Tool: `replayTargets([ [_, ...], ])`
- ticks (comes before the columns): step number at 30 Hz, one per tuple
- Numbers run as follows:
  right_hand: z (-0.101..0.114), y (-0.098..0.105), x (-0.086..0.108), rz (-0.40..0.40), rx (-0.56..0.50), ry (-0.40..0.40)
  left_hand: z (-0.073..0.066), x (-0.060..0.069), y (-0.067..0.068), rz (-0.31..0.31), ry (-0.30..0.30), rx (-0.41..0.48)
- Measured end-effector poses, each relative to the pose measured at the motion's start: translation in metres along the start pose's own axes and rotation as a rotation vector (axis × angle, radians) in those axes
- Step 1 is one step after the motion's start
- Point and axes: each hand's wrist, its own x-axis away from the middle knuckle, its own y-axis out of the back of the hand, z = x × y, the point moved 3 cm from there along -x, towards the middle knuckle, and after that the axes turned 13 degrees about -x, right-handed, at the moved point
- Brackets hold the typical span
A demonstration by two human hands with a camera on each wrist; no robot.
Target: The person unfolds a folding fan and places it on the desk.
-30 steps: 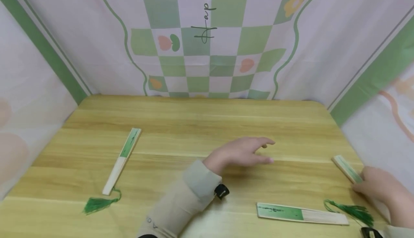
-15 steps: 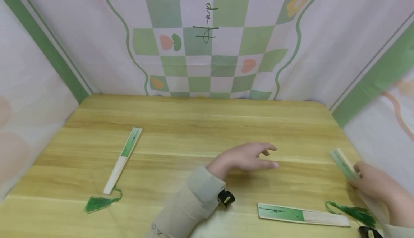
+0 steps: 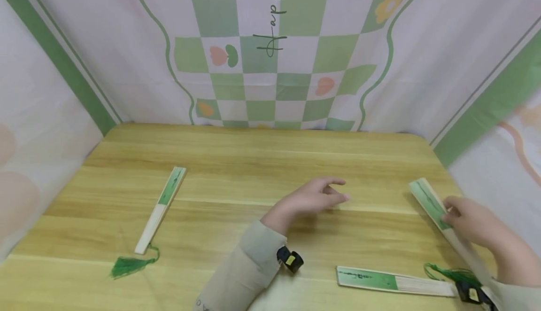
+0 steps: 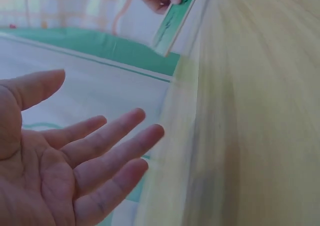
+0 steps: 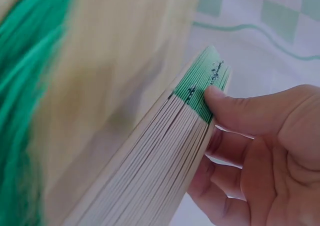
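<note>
My right hand [image 3: 479, 224] pinches a folded hand fan [image 3: 431, 203] near its green paper part, at the table's right side. In the right wrist view the thumb lies on the green paper of this fan [image 5: 170, 141], with fingers behind it and its pale ribs stacked together. My left hand [image 3: 306, 198] hovers over the middle of the table with fingers spread and nothing in it; the left wrist view shows its bare palm [image 4: 55, 171]. A second folded fan [image 3: 372, 279] lies at the front right, a green tassel [image 3: 450, 272] beside its narrow end.
A third folded fan [image 3: 160, 210] lies on the left of the wooden table [image 3: 236, 160], its green tassel [image 3: 128, 266] toward the front. Patterned cloth [image 3: 296, 19] hangs behind the table and at both sides. A black wrist camera [image 3: 290, 259] sits on the left cuff.
My right hand has lifted the fan from the right edge and brought it left and upward. The left hand has shifted slightly and its fingers have drawn back a little.
</note>
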Motion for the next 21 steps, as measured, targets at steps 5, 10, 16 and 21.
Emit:
replayTargets([
  [5, 0.028, 0.002, -0.011, -0.019, -0.061, 0.023, 0.007, -0.003, 0.003, -0.014, 0.039, 0.147],
  [10, 0.060, -0.005, -0.021, -0.025, -0.163, 0.049, 0.014, -0.005, 0.003, -0.023, 0.085, 0.294],
  [16, 0.101, -0.014, -0.036, -0.004, -0.293, 0.062, 0.020, -0.008, 0.001, -0.051, 0.108, 0.450],
  [21, 0.129, -0.022, -0.046, 0.014, -0.410, 0.070, 0.024, -0.014, 0.000, -0.092, 0.120, 0.502],
])
